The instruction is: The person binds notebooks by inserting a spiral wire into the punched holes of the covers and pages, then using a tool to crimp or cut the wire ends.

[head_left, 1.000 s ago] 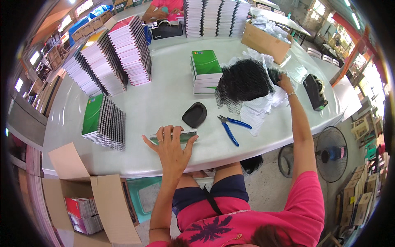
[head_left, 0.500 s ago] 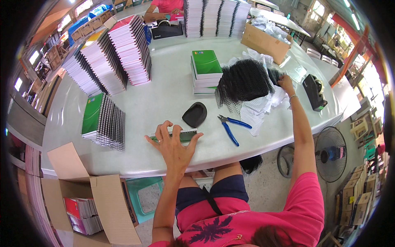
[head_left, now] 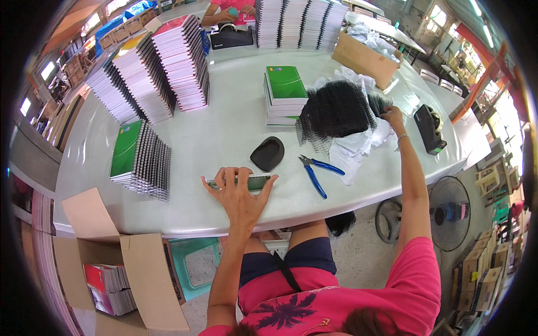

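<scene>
My left hand spans a green-covered book standing on edge near the table's front, thumb at its right end and fingers over the top. Out to the right, my right hand has its fingers closed at a small bunch of black binding coils. Beside that lies a large heap of black coils on crumpled white paper. Blue-handled cutters rest between my hands, next to a black rounded pad. Green books are stacked left of the heap.
Coil-bound green books and tall stacks of bound books stand on the left. A tape dispenser sits by the right edge. An open carton holds books at lower left; a fan stands right. Another person's hand shows across the table.
The fingers of my left hand have lowered onto the book's upper edge. My right hand stays at the coils. The whole view has shifted slightly.
</scene>
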The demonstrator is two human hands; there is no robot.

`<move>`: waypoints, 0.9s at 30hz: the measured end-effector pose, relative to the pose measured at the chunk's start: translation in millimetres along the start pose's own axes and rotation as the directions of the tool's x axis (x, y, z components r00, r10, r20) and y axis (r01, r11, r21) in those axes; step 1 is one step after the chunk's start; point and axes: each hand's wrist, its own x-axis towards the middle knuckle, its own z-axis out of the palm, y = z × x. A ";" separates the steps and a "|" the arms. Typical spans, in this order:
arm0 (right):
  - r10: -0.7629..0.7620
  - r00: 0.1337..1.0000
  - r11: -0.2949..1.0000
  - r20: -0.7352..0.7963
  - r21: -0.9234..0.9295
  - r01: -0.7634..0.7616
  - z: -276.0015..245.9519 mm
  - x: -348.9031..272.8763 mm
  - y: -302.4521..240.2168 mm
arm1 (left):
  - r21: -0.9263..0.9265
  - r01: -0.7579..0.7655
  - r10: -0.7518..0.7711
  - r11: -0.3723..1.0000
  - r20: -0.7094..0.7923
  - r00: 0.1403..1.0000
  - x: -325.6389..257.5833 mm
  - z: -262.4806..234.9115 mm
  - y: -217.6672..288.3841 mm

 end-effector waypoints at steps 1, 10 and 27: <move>0.043 0.999 0.998 0.001 0.035 -0.043 -0.4 -0.1 -3.9 | 0.015 -0.003 0.003 1.000 0.009 1.000 -0.1 -1.0 -1.5; 0.209 0.962 0.575 0.175 0.774 -0.265 -27.8 13.2 1.3 | -0.003 -0.010 0.010 1.000 -0.028 1.000 0.9 5.1 0.6; -0.555 0.762 -0.251 0.333 0.807 -0.535 -70.6 -166.5 -229.8 | -0.080 -0.046 0.045 0.996 -0.016 0.999 1.4 1.8 -3.6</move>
